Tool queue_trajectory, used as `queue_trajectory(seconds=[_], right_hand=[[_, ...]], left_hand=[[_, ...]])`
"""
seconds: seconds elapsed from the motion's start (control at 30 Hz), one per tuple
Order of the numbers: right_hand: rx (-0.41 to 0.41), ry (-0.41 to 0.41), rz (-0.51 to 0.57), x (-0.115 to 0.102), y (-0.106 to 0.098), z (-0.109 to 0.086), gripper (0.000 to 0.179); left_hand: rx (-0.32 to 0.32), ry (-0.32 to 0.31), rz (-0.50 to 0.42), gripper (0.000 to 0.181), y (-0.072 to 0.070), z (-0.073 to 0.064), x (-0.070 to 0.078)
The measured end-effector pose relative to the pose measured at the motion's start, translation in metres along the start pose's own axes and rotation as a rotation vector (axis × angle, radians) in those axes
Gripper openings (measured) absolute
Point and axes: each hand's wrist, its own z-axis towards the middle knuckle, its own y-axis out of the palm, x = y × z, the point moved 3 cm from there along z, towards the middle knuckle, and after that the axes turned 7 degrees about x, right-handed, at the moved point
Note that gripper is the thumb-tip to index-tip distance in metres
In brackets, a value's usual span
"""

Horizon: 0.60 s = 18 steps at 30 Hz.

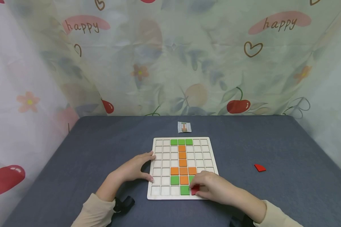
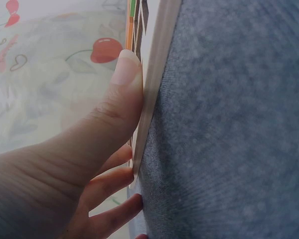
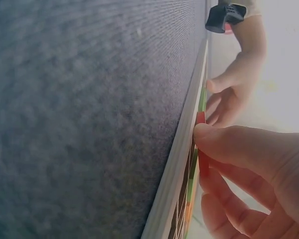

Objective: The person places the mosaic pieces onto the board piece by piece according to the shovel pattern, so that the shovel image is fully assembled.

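A white grid board point(image 1: 199, 155) lies on the dark cloth, with green and orange square tiles set in some of its cells. My right hand point(image 1: 214, 186) pinches a red tile point(image 3: 203, 157) between thumb and fingers at the near row, right beside a green tile point(image 1: 184, 190). How far the red tile sits in its cell is hidden by my fingers. At the board's left side rests my left hand point(image 1: 133, 168), thumb and fingers spread along the edge. The left wrist view shows its thumb point(image 2: 124, 89) touching the rim.
A loose red piece point(image 1: 260, 167) with one curved side lies on the cloth to the right. Behind the board sits a small printed card point(image 1: 184, 127) showing a grid pattern. A printed curtain point(image 1: 173, 63) hangs beyond the table's back edge.
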Motion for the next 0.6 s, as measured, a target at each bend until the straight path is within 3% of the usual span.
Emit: queue_trajectory(seconds=[0.6], right_hand=[[0.017,0.016,-0.002,0.0026,-0.0054,0.0004,0.017]], left_hand=[[-0.005,0.006,-0.01,0.086,0.0004,0.0005,-0.0004]])
